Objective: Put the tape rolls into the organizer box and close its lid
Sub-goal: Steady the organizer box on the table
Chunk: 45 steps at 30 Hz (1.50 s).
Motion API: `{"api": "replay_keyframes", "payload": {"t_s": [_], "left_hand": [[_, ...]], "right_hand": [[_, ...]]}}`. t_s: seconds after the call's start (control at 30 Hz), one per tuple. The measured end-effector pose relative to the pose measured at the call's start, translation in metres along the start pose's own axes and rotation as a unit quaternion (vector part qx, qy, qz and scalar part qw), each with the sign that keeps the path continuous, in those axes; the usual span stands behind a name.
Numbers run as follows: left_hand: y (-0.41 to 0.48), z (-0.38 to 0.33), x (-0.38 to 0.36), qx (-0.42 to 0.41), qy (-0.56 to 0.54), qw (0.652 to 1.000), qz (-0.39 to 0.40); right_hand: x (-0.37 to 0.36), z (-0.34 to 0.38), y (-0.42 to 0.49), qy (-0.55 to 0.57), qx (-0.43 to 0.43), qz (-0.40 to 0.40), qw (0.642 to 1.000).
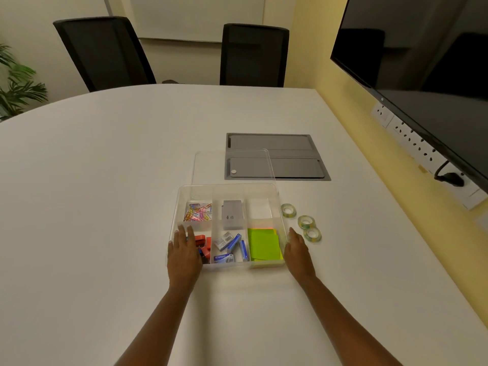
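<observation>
Tape rolls: three small transparent rings lie flat on the white surface (105,180), just right of the organizer box (280,207) and outside it. The nearest tape roll (312,234) touches the middle tape roll (306,221); the farthest tape roll (288,210) lies slightly apart, closest to the box wall. None is in contact with any fingers.

The right hand (297,248) lies flat against the box's right wall, fingers extended and loose, gripping nothing; the nearest roll is just beside its fingertips. The left hand (183,250) rests over the box's near left corner, fingers spread and extended, covering part of that compartment.

The box is clear, thin-walled plastic, rectangular, divided into compartments. Near row: red items (202,241) at left, blue and grey staple boxes (229,247) at centre, green sticky notes (264,247) at right. Far row: coloured paper clips (198,212) at left, a grey block (232,213) at centre; the right compartment shows only white.

The lid (208,167), a clear flat sheet, stands open behind the box. Beyond it a grey rectangular panel (290,154) is set flush in the surface.
</observation>
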<state>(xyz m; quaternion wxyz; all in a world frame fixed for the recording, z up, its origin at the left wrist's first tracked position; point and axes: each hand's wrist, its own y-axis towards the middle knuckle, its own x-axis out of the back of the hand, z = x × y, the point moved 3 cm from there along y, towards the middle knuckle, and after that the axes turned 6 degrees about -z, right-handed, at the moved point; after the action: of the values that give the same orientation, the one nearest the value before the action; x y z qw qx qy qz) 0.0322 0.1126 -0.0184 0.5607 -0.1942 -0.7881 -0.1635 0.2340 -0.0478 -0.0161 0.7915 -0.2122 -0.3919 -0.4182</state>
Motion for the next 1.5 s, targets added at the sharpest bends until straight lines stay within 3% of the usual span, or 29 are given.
{"api": "replay_keyframes", "payload": {"t_s": [0.3, 0.47, 1.3, 1.4, 1.5], "left_hand": [[0.023, 0.013, -0.003, 0.066, -0.009, 0.998, -0.014], [0.023, 0.015, -0.011, 0.063, -0.008, 0.997, -0.033], [-0.009, 0.026, -0.012, 0.078, -0.035, 0.995, -0.045], [-0.010, 0.025, -0.012, 0.078, -0.022, 0.996, -0.041], [-0.007, 0.021, -0.011, 0.077, 0.010, 0.996, -0.037]], "right_hand": [[-0.012, -0.003, 0.033, 0.018, -0.002, 0.045, 0.999], [-0.024, -0.008, 0.026, -0.051, 0.033, 0.031, 0.998], [-0.021, -0.015, -0.013, -0.083, 0.042, 0.020, 0.995], [-0.021, -0.016, -0.013, -0.049, 0.046, 0.031, 0.997], [-0.017, -0.019, -0.009, 0.079, 0.010, 0.053, 0.995]]}}
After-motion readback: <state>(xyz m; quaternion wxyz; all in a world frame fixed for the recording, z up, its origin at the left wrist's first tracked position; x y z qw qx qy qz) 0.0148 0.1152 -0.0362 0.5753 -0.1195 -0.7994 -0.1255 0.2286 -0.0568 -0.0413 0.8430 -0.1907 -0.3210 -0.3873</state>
